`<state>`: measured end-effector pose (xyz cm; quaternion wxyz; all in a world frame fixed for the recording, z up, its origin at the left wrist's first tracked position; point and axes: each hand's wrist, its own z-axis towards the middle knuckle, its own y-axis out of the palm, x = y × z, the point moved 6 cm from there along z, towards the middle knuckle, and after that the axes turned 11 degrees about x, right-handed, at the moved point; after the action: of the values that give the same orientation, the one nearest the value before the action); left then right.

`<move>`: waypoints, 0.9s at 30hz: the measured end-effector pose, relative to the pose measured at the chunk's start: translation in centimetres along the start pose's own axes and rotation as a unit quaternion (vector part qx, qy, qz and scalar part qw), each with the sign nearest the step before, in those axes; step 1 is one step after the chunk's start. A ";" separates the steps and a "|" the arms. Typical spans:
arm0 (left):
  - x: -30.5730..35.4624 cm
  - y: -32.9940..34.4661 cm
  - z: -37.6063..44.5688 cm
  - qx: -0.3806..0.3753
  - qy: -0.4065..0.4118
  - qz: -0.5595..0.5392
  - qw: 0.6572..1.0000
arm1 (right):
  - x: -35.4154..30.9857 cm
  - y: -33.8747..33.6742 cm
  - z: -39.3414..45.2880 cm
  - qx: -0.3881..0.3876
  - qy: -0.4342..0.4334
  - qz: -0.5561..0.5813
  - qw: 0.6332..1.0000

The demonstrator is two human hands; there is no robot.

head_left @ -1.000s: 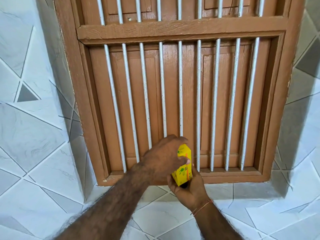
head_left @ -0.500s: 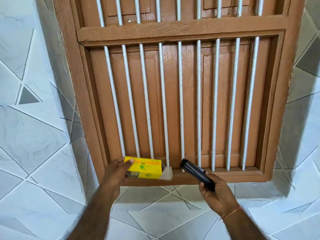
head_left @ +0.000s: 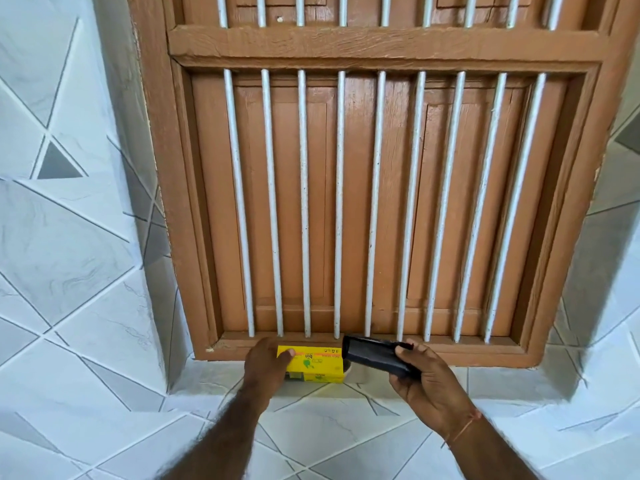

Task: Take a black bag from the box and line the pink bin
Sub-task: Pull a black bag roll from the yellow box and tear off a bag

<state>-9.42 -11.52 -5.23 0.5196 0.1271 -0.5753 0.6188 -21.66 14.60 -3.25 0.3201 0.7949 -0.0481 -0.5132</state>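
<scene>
A yellow bin-bag box (head_left: 313, 363) lies flat on the tiled ledge below the window, its open flap end pointing right. My left hand (head_left: 266, 363) grips the box at its left end. My right hand (head_left: 424, 372) holds a black roll of bags (head_left: 374, 353) just right of the box, tilted, with its round end toward the window sill. The pink bin is not in view.
A brown wooden window (head_left: 381, 202) with white vertical bars (head_left: 304, 202) and shut shutters fills the wall ahead. White and grey patterned tiles (head_left: 86, 271) cover the side walls and the ledge (head_left: 346, 427) in front of me.
One second ago both hands held the box upright together. The black roll has since come out into my right hand, and my left hand has laid the box flat against the sill.
</scene>
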 end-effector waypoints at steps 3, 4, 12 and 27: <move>2.3 -1.7 -0.6 0.069 0.031 0.007 0.997 | 0.5 0.4 0.2 -0.004 -0.003 -0.031 0.999; 3.7 -2.7 -1.3 0.093 0.025 -0.048 0.994 | 0.7 0.5 0.3 -0.001 -0.006 -0.043 0.999; 9.9 -1.2 -5.9 -0.218 0.104 -0.122 0.963 | 1.5 4.2 -0.7 -0.034 -0.042 -0.124 0.991; 9.8 -3.9 -7.7 0.010 -0.011 -0.237 0.971 | 7.0 9.3 -4.5 -0.021 0.149 0.108 0.983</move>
<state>-7.12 -0.95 2.13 0.6436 0.2720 -0.5282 0.4825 -12.23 6.46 -2.40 0.3936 0.8456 -0.0746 -0.3527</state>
